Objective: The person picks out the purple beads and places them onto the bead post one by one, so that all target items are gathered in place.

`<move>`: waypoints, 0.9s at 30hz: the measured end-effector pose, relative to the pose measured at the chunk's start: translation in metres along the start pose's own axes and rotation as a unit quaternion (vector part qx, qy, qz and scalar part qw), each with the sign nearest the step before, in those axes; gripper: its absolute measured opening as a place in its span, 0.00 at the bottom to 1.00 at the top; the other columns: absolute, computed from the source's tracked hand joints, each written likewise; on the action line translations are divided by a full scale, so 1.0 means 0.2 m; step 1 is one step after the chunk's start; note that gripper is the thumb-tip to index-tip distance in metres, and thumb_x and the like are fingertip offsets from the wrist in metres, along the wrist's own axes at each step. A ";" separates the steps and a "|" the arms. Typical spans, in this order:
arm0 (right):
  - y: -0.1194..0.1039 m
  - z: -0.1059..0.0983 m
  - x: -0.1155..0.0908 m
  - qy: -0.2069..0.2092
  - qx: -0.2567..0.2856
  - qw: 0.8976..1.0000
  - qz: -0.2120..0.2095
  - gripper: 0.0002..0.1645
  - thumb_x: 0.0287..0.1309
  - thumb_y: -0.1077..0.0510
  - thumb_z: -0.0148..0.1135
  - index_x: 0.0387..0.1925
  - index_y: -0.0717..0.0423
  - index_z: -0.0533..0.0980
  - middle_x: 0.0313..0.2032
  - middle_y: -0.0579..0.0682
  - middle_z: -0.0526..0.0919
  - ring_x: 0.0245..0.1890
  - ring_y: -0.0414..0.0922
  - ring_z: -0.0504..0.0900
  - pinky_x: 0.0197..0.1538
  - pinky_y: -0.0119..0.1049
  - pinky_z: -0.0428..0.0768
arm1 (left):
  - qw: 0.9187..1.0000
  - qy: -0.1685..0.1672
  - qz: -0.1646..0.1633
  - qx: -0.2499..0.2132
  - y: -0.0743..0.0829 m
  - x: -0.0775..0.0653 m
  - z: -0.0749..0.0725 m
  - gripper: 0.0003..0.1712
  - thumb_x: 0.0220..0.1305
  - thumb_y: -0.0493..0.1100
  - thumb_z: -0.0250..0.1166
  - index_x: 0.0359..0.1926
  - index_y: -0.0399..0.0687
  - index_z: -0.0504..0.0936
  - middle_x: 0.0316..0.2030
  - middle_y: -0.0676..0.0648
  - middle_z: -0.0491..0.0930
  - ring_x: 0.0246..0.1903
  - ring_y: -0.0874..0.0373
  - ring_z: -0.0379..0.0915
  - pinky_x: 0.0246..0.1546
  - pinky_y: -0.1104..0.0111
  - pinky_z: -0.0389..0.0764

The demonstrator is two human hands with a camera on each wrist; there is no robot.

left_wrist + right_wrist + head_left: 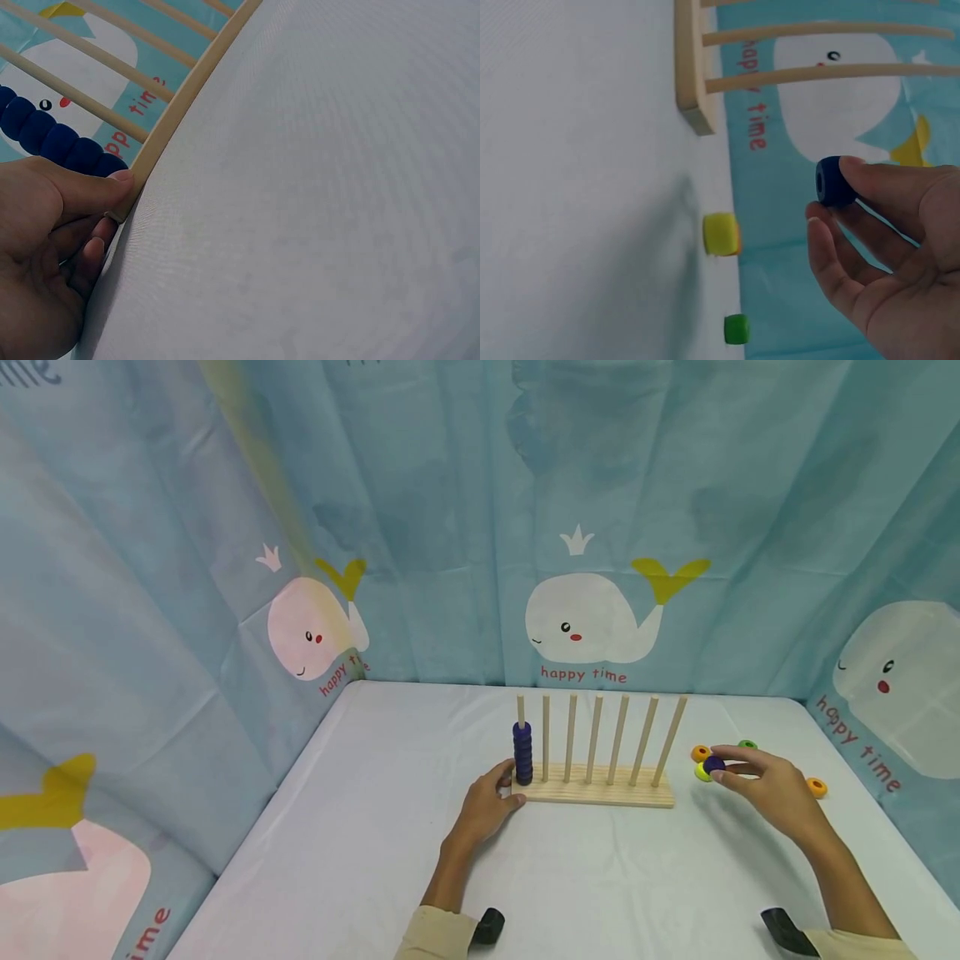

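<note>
A wooden peg rack with several upright pegs stands on the white table. Its leftmost peg carries a stack of dark blue beads; the other pegs are bare. My left hand grips the left end of the base, thumb on the front edge, the other fingers partly hidden behind. To the right of the rack, my right hand pinches a dark blue bead between thumb and fingers, raised above the table. The hole in that bead faces sideways in the right wrist view.
Around the right hand lie a yellow bead, an orange bead, a green bead and another orange bead. A blue curtain with whale prints hangs behind and beside the white table.
</note>
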State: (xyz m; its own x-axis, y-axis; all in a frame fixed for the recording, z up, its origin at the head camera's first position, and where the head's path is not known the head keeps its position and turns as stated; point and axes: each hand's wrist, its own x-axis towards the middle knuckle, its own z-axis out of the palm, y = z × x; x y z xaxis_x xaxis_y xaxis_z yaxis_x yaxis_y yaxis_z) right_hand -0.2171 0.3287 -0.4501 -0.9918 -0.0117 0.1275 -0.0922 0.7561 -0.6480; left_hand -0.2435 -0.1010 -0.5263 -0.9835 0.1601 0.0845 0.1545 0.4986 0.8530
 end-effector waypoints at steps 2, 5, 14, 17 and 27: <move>-0.02 -0.01 0.00 0.014 0.001 1.000 -0.015 0.31 0.72 0.50 0.68 0.69 0.62 0.77 0.61 0.71 0.81 0.58 0.72 0.80 0.50 0.62 0.85 | 1.000 0.000 0.002 0.001 0.00 0.00 0.00 0.38 0.69 0.41 0.72 0.76 0.43 0.71 0.59 0.38 0.83 0.58 0.43 0.78 0.61 0.44 0.77; -0.06 -0.02 -0.01 0.032 0.001 0.999 -0.030 0.30 0.74 0.50 0.67 0.69 0.60 0.77 0.58 0.70 0.84 0.57 0.71 0.81 0.47 0.62 0.85 | 1.000 -0.001 0.000 0.003 0.00 0.00 0.00 0.38 0.69 0.42 0.72 0.77 0.44 0.71 0.60 0.38 0.83 0.58 0.43 0.78 0.61 0.44 0.77; -0.19 -0.08 -0.03 0.099 0.004 0.993 -0.065 0.27 0.73 0.49 0.67 0.66 0.59 0.80 0.55 0.66 0.86 0.50 0.41 0.84 0.40 0.20 0.76 | 1.000 -0.001 -0.005 0.008 0.00 0.01 0.01 0.38 0.70 0.42 0.71 0.77 0.45 0.70 0.61 0.39 0.83 0.59 0.45 0.78 0.61 0.46 0.77; -0.22 -0.10 -0.04 0.121 0.011 0.989 -0.081 0.26 0.73 0.50 0.68 0.65 0.58 0.80 0.55 0.64 0.87 0.46 0.19 0.74 0.44 0.11 0.69 | 1.000 0.001 -0.003 0.002 0.00 0.00 0.00 0.37 0.70 0.42 0.71 0.77 0.45 0.71 0.61 0.39 0.83 0.60 0.44 0.78 0.62 0.45 0.77; -0.35 -0.14 -0.05 0.149 0.057 0.982 -0.099 0.26 0.72 0.52 0.69 0.67 0.54 0.80 0.55 0.60 0.86 0.43 0.17 0.75 0.44 0.11 0.73 | 1.000 -0.001 0.000 -0.001 0.00 0.00 0.00 0.37 0.70 0.42 0.72 0.77 0.43 0.71 0.60 0.38 0.83 0.59 0.44 0.79 0.61 0.45 0.77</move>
State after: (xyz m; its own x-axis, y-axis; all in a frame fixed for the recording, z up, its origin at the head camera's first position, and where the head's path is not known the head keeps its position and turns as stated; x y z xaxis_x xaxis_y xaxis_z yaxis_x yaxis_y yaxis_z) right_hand -0.1983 0.2949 -0.3855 -0.8855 0.0540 0.4615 -0.3060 0.6795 -0.6668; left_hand -0.2428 -0.1016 -0.5259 -0.9831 0.1626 0.0837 0.1549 0.4976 0.8535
